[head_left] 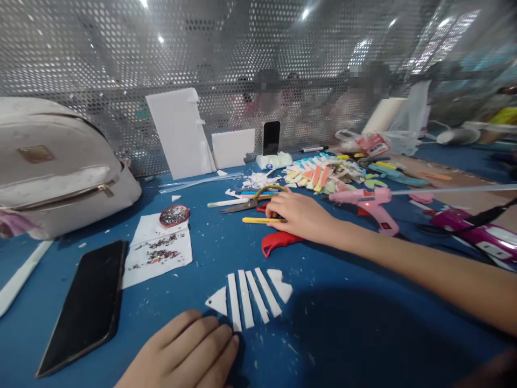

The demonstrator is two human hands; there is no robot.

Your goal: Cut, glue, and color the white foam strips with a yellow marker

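Note:
My left hand lies flat on the blue table, fingers stretched out, beside white cut pieces set out like a fish. Those pieces are a triangle with a dark dot, several slanted strips and a notched tail. Farther out, my right hand has its fingers bent closed on a yellow pen; the thumb is hidden. Scissors with an olive handle lie just behind those fingers. A red curved tool rests under the near side of this hand.
A pink glue gun and a purple device lie right. Paper strips are heaped behind. Left are a black phone, a paper with beads, a red-rimmed dish and a white backpack. Perforated metal stands behind.

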